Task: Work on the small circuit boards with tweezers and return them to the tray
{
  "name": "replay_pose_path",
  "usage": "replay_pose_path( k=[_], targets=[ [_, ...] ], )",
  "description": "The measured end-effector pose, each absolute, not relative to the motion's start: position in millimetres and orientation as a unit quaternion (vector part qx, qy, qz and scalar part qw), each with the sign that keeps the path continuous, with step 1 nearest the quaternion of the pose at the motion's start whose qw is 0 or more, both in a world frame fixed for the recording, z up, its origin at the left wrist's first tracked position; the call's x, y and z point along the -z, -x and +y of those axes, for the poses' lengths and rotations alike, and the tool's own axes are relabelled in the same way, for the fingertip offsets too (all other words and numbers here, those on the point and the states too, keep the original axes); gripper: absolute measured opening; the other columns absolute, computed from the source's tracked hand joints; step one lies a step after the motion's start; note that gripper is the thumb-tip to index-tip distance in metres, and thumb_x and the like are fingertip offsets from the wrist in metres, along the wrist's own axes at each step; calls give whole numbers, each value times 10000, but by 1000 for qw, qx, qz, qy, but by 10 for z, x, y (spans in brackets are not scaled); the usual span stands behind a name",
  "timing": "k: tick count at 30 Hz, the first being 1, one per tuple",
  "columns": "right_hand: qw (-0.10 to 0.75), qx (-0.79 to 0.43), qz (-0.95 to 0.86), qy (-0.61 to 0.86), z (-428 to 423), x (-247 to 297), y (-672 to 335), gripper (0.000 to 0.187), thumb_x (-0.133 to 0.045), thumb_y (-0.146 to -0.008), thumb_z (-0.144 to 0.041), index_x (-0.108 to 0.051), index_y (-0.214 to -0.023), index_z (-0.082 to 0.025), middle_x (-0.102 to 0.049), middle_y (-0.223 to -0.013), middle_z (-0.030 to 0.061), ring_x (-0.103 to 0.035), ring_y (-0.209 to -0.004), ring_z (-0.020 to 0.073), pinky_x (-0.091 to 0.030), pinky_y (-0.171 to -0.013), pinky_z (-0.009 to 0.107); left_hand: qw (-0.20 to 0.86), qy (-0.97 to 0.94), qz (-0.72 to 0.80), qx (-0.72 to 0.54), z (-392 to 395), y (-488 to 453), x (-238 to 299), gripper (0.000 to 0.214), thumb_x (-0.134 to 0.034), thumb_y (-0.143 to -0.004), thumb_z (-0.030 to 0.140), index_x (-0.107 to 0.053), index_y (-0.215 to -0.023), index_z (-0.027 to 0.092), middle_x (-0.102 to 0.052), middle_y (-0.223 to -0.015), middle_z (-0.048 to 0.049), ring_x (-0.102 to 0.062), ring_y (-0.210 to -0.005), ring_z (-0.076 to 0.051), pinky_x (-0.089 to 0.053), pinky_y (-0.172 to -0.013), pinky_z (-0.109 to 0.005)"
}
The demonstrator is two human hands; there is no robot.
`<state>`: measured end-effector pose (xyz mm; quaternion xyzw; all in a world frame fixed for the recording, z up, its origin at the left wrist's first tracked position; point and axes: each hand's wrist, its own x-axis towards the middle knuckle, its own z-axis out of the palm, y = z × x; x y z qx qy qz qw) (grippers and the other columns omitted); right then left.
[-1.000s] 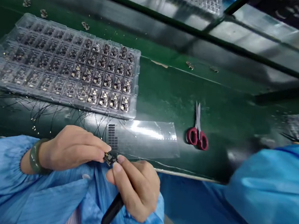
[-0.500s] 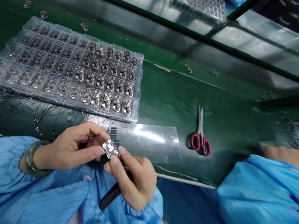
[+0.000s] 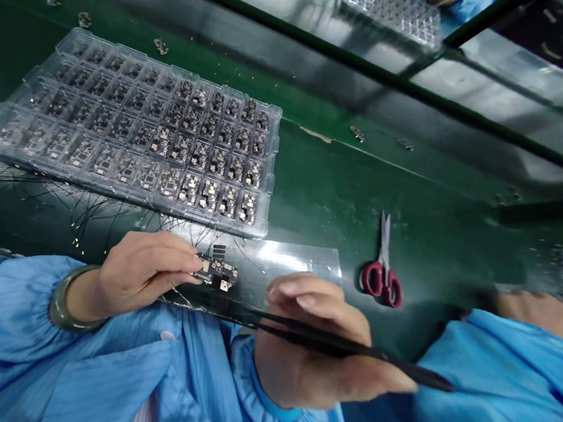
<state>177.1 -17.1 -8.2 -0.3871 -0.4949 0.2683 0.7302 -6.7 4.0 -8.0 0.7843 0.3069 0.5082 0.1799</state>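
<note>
My left hand [image 3: 147, 274], closed in a pinch, grips one end of a small circuit board [image 3: 222, 273] above the bench's front edge. Black tweezers [image 3: 348, 344] lie across my right hand [image 3: 289, 373], which is turned palm up with its fingers curled, slightly blurred. The tips of the tweezers point left, below the board and apart from it. Beneath the board is a clear plastic sheet [image 3: 301, 257] bearing small black strips [image 3: 219, 251]. Thin black wires [image 3: 105, 209] lie loose behind my left hand.
A clear compartment tray [image 3: 270, 169] full of circuit boards stands at the back left. Red-handled scissors [image 3: 383, 269] lie right of the sheet. A co-worker's blue sleeve [image 3: 499, 382] is at the far right. Small metal parts [image 3: 160, 46] dot the back of the green bench [image 3: 325, 175].
My right hand has let go of the board, moved right and rolled palm up, bringing the tweezers across it. The board has turned in my left hand, and the view has shifted slightly.
</note>
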Motion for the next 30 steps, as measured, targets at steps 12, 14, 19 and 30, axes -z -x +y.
replay_pose_path(
  k=[12, 14, 19, 30],
  targets=[
    [667, -197, -624, 356, -238, 175, -1620, 249, -516, -934, -435, -632, -984, -221, -720, -818, 28, -675, -582, 151, -540, -441, 286, 116, -811, 314, -479, 47, 57, 1, 88, -565, -932, 156, -622, -870, 131, -745, -729, -51, -720, -671, -103, -590, -645, -147],
    [665, -180, -630, 359, -230, 193, -1610, 257, -494, -942, -437, -624, -1007, -225, -718, -821, 30, -677, -594, 158, -539, -449, 297, 117, -813, 316, -476, 43, 65, 7, 88, -564, -932, 156, -624, -869, 138, -745, -731, -47, -721, -667, -106, -592, -637, -152],
    [666, -176, -624, 370, -248, 212, -1602, 265, -476, -952, -434, -619, -1035, -227, -710, -813, 26, -670, -599, 156, -529, -459, 296, 125, -820, 311, -464, 49, 93, 35, 75, -560, -931, 157, -619, -885, 153, -748, -753, -42, -723, -675, -108, -594, -636, -160],
    [706, -234, -547, 384, -207, 169, -1481, 222, -591, -892, -411, -655, -915, -200, -718, -778, 27, -661, -580, 141, -551, -444, 265, 101, -816, 314, -475, 35, 84, 60, 54, -570, -913, 122, -624, -917, 122, -745, -771, -57, -721, -710, -108, -586, -676, -150]
  ],
)
